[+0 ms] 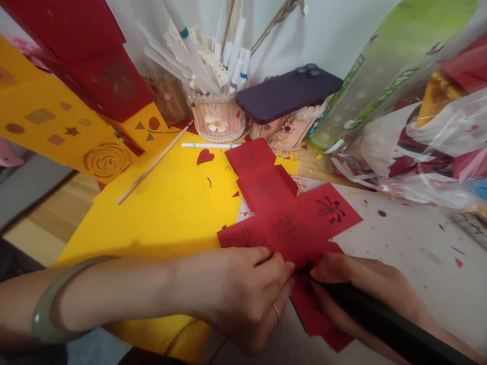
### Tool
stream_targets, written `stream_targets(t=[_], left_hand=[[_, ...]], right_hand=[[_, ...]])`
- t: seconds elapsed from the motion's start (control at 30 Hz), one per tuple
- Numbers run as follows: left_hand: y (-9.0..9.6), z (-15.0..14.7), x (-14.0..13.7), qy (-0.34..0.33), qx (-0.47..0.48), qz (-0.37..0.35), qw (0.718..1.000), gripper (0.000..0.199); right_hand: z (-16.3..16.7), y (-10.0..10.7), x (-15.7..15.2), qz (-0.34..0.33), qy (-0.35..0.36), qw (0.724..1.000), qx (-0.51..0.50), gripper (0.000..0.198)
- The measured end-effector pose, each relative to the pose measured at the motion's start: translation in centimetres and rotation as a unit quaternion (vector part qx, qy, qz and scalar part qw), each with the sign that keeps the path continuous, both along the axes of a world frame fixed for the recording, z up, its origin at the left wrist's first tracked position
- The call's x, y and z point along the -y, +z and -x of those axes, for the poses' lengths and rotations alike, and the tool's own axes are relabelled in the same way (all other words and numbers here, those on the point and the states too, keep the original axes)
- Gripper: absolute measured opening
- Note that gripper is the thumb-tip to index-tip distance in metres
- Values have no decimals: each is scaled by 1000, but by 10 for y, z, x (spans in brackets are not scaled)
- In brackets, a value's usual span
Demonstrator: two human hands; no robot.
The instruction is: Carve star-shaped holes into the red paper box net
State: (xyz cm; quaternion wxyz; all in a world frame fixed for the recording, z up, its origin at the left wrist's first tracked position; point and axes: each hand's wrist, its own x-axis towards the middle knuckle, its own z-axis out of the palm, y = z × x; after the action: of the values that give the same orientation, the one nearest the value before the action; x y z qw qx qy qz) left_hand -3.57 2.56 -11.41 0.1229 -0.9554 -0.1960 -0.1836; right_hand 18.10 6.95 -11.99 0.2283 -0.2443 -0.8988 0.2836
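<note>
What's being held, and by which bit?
The right grip holds a black pen-like tool near its tip. The left grip rests on red paper; any pinch is hidden.

Dim, soft light leaves a faint shadow beside the bare left forearm [133, 291] on the bright yellow paper sheet [178, 208], glints off the crumpled clear plastic bag [403, 152], and the thick black pen-shaped tool [375, 317] looks blurred, with stretching towards the edges.

Smooth grey-green bangle [44, 310] on left forearm [125, 291]; thin gold-coloured ring [276, 313] on left grip [253, 291].
</note>
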Motion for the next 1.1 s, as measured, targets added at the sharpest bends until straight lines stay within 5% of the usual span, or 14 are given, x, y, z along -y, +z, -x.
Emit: stream_targets(t=[0.43, 0.8, 1.1], left_hand=[[3, 1, -1, -3, -27, -4, 1000, 39], [5, 0, -1, 0, -24, 12, 1000, 41], [2, 3, -1, -10, -26, 3, 1000, 39]], right_hand=[[-2, 3, -6, 18, 46, 999, 12, 29], [3, -9, 5, -18, -19, 999, -24, 22], [0, -2, -2, 58, 25, 997, -35, 24]])
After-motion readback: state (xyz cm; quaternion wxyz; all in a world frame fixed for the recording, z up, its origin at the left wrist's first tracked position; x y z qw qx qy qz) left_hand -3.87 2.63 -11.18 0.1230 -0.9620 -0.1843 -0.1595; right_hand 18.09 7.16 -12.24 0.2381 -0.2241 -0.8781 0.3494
